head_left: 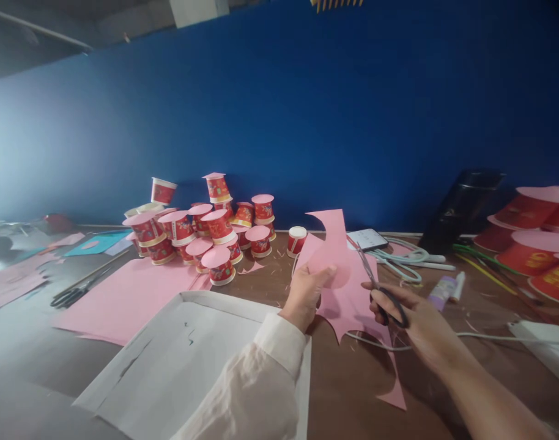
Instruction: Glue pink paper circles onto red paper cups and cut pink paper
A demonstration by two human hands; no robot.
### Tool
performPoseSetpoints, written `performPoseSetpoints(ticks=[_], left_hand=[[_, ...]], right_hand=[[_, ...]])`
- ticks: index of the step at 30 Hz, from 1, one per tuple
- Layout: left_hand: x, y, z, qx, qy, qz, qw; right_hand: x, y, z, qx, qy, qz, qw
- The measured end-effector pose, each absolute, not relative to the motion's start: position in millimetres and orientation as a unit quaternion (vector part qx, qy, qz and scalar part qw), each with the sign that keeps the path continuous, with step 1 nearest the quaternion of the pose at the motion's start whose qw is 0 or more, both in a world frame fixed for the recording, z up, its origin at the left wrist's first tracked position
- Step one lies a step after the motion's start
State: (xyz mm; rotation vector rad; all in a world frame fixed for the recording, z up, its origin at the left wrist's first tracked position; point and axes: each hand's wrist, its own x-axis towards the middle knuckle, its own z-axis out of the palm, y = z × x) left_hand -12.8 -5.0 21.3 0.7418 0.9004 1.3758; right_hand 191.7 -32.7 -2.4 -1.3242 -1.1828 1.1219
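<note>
My left hand [307, 296] pinches a piece of pink paper [335, 241] with curved cut edges, thumb on top. Behind and below it lies a larger pink sheet [353, 305] with scalloped cut-outs; I cannot tell whether the two are joined. My right hand [399, 308] grips black-handled scissors [380, 293], fingers in the loops. The blades point up and left, close to the right edge of the pink paper. Below hangs or lies a narrow pink offcut [395, 391]. A single red paper cup [296, 243] stands upside down just left of the paper.
Stacked red paper cups [218, 226], many topped with pink discs, stand at the back left. Nearby are a pink paper stack [137, 299], a white box lid [169, 360] and other scissors [73, 296]. Rightward lie a phone [367, 239], a coiled cable [399, 260] and a glue stick [442, 292].
</note>
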Motion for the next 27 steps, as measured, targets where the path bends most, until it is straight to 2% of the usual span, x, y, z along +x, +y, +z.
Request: performPoseSetpoints(ticks=[7,27], left_hand=[[-11.2,-7.8,22.6,0.307,0.386,0.604,0.627],[-5.2,-13.3,25.8,0.334,0.401,0.579,0.626]], right_hand=[[176.0,-47.2,18.1,-0.497,-0.487,0.549,0.462],[171.5,-47.0,15.5,-0.494,-0.489,0.547,0.467]])
